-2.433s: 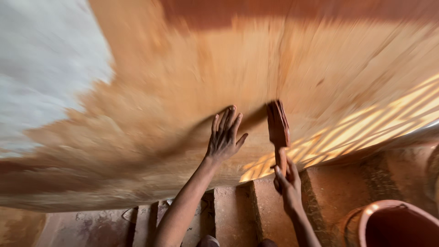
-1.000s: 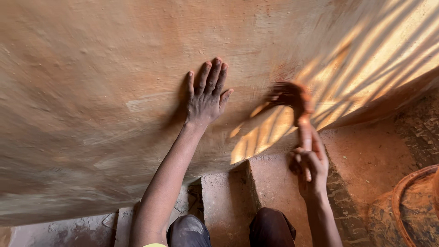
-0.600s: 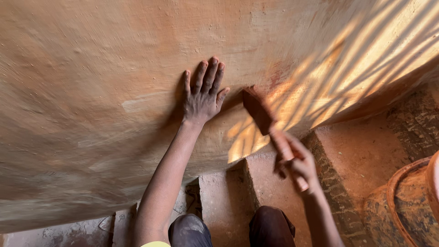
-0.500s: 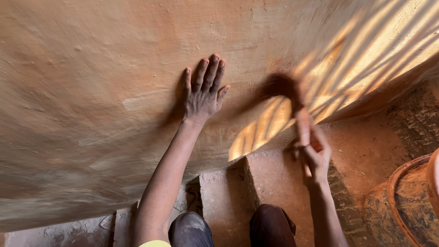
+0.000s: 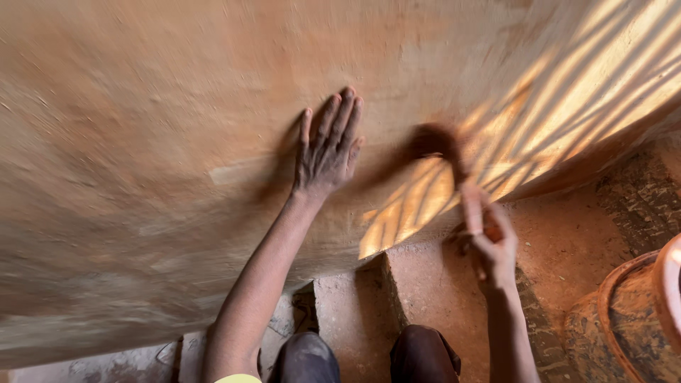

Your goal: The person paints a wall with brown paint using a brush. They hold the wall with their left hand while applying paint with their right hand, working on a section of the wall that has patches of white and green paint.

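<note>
Clay wall: the tan, roughly smoothed wall fills the upper and left parts of the frame, with striped sunlight falling on its upper right.
Left hand: the left hand lies flat on the wall at the centre of the frame, fingers spread and pointing up, palm pressed to the clay.
Right hand: the right hand is at lower right of centre, fingers closed around the handle of a brush.
Brush: the handle rises from the fist; the dark head is motion-blurred against the wall, just right of the left hand's fingertips. Whether the bristles touch the clay cannot be told through the blur.
Change from half a second ago: the left hand stays planted on the same patch of wall; the brush head sits in much the same spot beside it, blurred then as now, and the right hand keeps its grip on the handle.
Change from a little earlier: the brush was then sharp and tilted to the upper left, closer to the left hand; now it stands more upright.
Floor: reddish stone steps lie below the wall.
Pot: a rust-coloured pot shows at the lower right edge.
Knees: dark trousers show at the bottom centre.
</note>
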